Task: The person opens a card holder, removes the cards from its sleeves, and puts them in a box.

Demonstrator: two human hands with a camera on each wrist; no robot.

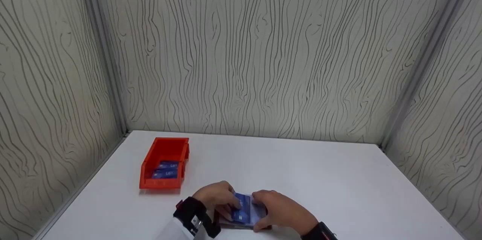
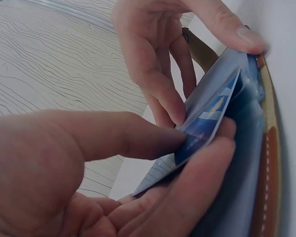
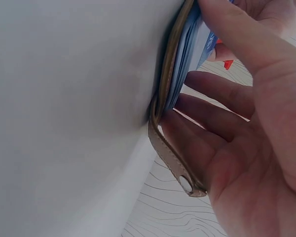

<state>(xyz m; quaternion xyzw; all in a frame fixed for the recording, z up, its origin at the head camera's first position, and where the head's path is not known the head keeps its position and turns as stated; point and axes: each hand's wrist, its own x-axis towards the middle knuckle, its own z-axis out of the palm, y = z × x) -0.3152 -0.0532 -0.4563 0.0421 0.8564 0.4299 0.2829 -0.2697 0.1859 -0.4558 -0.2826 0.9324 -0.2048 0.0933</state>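
In the head view my left hand (image 1: 218,196) pinches a blue card (image 1: 242,213) between thumb and fingers. The card lies over the clear plastic sleeves of an open card holder (image 1: 257,213) on the table. In the left wrist view the card (image 2: 213,112) tilts at a sleeve's mouth; how far it is in, I cannot tell. Brown stitched leather (image 2: 267,182) forms the holder's cover. My right hand (image 1: 282,210) grips the holder's right side, thumb at the near edge and fingers across the sleeves. A strap with a snap button (image 3: 168,157) hangs from the holder.
A red-orange bin (image 1: 160,184) stands at the left of the white table (image 1: 320,179), with blue cards (image 1: 165,173) inside. Wood-grain patterned panels (image 1: 241,51) close off the back and both sides.
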